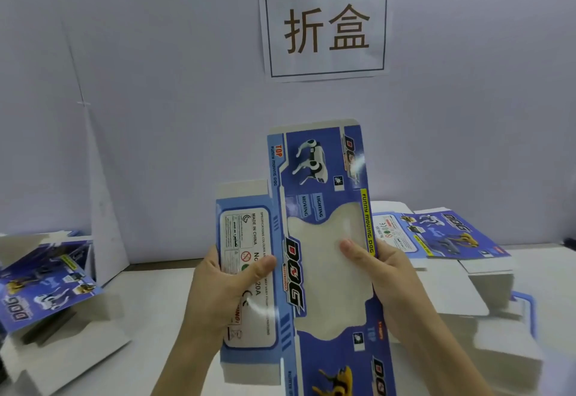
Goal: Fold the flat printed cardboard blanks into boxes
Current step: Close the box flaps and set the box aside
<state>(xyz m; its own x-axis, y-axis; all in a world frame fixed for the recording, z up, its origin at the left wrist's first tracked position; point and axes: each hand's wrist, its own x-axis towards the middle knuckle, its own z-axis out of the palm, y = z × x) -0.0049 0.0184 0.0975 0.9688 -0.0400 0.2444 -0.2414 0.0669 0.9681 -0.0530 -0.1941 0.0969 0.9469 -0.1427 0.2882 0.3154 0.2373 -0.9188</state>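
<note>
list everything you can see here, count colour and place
held cardboard blank: one, blue print with a clear window, upright at centre between both hands
flat blanks: a stack, count unclear, blue and white, on the table at right
folded boxes: a few, count unclear, blue and white, at left
paper sign: one, white with dark characters, on the back wall
table: one, pale, below
left hand: grips the blank's left panel, thumb on front
right hand: grips the blank's right edge, thumb on the window

Pale lilac wall point(156, 52) with a taped paper sign point(325, 26) (two brown characters), white tabletop point(156, 295) below
</note>
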